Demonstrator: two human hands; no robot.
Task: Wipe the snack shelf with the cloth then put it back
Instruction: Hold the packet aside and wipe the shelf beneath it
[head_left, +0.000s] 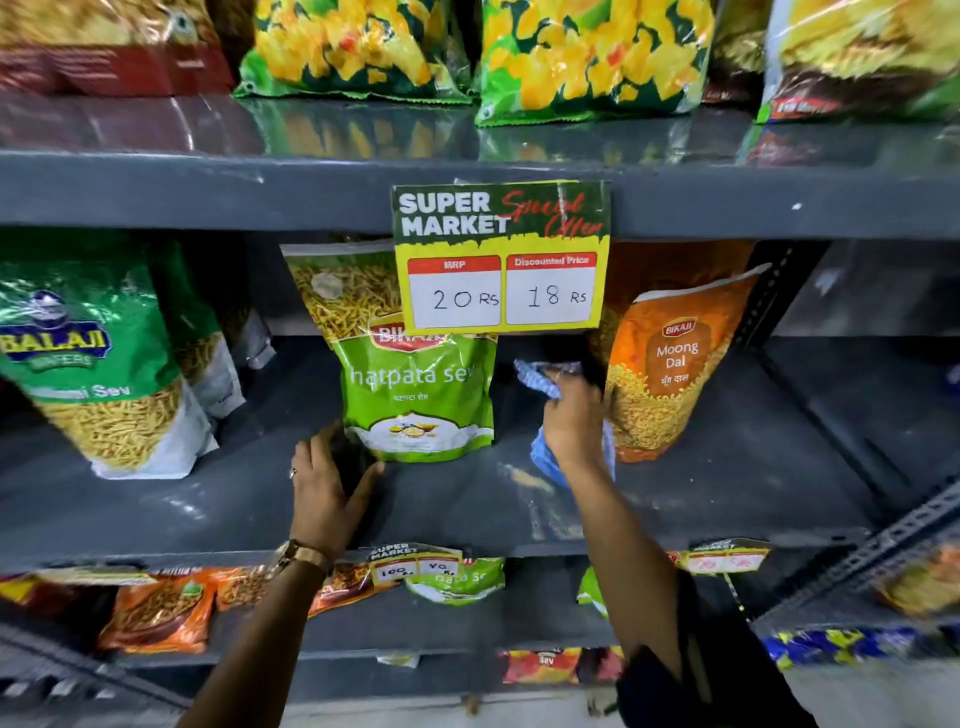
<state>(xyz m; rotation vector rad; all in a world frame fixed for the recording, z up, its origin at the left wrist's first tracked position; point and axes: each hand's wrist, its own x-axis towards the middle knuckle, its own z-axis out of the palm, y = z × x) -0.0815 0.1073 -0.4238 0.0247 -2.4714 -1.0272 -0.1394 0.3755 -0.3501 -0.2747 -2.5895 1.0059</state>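
The dark grey snack shelf (218, 499) runs across the middle of the view, dusty and streaked. My right hand (571, 421) is closed around a blue and white checked cloth (540, 382), held in the gap between a green sev packet (415, 389) and an orange Moong Dal packet (670, 374). Part of the cloth hangs below that hand onto the shelf. My left hand (327, 483) is spread open, resting against the lower left corner of the green packet, which stands upright.
A yellow price sign (501, 254) hangs from the shelf above, covering the packet tops. A green Balaji packet (88, 353) leans at the left. More snack packets fill the shelves above and below. A perforated metal upright (769, 306) stands at the right.
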